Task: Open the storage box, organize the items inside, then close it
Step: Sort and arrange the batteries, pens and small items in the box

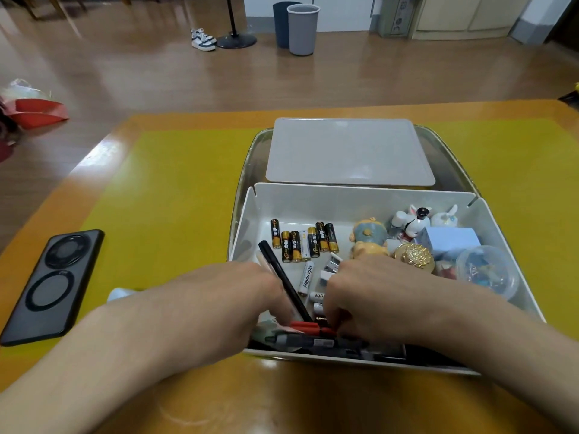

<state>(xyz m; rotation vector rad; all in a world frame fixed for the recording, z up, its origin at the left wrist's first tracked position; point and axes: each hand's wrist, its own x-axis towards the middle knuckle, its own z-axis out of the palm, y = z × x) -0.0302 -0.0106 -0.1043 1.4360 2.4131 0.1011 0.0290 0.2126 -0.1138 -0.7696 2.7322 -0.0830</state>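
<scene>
Inside box (313, 202) near edge, both hands (360, 296).

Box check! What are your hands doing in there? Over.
Left hand and right hand down among pens; grips hidden. Box open, batteries lined up. Lid behind, nothing blocking.

White storage box (313, 202) sits open, batteries (302, 242) lined up inside, pens (286, 278) near, lid (349, 151) lying flat behind.

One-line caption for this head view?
Both hands sort pens inside the open storage box, lid behind.
</scene>
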